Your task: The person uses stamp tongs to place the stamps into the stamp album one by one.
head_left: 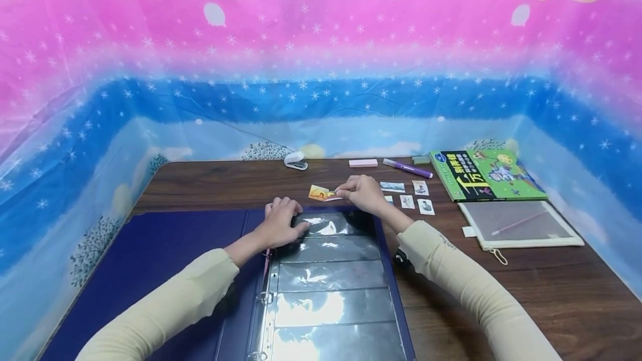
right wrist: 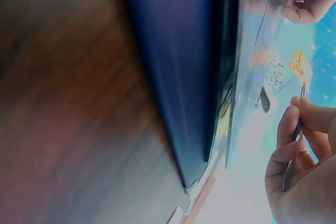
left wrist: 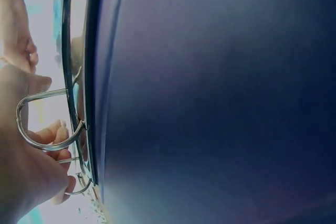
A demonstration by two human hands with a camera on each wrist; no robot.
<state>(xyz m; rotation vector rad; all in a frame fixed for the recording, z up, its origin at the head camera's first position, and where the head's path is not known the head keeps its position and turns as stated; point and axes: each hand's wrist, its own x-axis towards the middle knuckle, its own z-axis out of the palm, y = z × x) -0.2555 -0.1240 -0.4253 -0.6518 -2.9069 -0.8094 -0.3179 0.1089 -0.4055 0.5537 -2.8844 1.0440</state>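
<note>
Stapler [head_left: 296, 161]: white, beyond the right fingers [head_left: 348, 185], leftward.
Pink block [head_left: 363, 164]: straight beyond them.
Purple marker [head_left: 408, 169]: beyond, to their right.
Green block [head_left: 421, 160]: beyond them, rightward.
Green book [head_left: 491, 176]: well to their right.
Mesh pouch [head_left: 494, 216]: well right of them, pink stick [head_left: 519, 223] inside.
Snowflake cloth [head_left: 321, 60]: behind, beyond them.

The head view's bottom edge crops the binder [head_left: 190, 233]. The right grip [head_left: 365, 193] hides most of the tweezers [right wrist: 288, 176] there. The cards' [head_left: 407, 201] prints are too small to read. The right-wrist view blurs the tabletop [right wrist: 68, 103].
</note>
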